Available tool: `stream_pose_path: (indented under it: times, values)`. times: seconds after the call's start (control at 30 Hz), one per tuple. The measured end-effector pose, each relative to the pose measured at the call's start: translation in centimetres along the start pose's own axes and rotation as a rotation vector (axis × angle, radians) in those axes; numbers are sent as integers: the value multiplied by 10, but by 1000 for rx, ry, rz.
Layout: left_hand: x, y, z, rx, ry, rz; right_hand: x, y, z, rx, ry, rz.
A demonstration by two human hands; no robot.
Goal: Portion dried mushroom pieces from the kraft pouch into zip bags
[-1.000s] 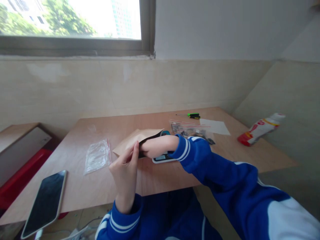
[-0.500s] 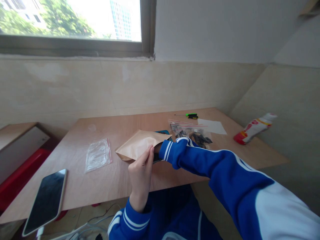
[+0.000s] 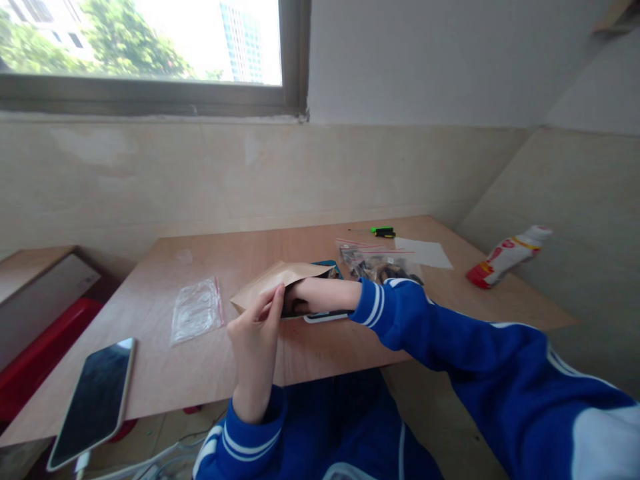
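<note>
On the left, at eight o'clock of the table [image 3: 235,248], the phone [image 3: 95,400] lies with its lower end past the near edge. At nine o'clock the clear pouch [image 3: 195,310] lies flat. Next comes the left hand [image 3: 255,333], rising from six o'clock with wrist upright; its thumb and finger pinch the lip of the bag [image 3: 265,280]. The bag is mid-table, tilted, its mouth toward three o'clock and gaping wider than half a second ago.

The right hand [image 3: 315,293] enters that mouth from three o'clock, its forearm slanting up from four. It has backed partway out: wrist and knuckles now show where the cuff was at the lip. With its fingers inside, the reach seems unfinished; whether they grasp anything I cannot tell.

Under that wrist is the device [image 3: 325,319], mostly hidden. Toward two o'clock lie the packets [image 3: 375,263] and screwdrivers [image 3: 384,232], then the sheet [image 3: 430,253]; at three, the bottle [image 3: 507,257] leans to the right.
</note>
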State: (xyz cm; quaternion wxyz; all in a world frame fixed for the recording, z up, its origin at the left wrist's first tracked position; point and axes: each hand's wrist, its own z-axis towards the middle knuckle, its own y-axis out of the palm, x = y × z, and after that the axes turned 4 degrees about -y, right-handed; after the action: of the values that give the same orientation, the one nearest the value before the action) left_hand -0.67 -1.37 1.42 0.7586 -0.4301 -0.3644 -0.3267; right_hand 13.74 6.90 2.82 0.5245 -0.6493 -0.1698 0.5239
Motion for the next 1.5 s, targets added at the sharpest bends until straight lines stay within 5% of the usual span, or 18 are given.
stream_pose_path:
  times: [0.1,0.47,1.03,1.27,1.5]
  values:
    - [-2,-4,3,31,-30,20,-9,-12,-15,-95,-60,-9]
    - [-3,-8,1,42,-44,-5,-18,-25,-34,-127,-33,198]
    - [1,-4,6,85,13,81,-6,-13,-50,347,30,338]
    - [8,0,10,50,14,46,3,-11,-45,556,113,621]
    - [6,-9,18,142,-18,53,27,-16,-59,823,151,1036]
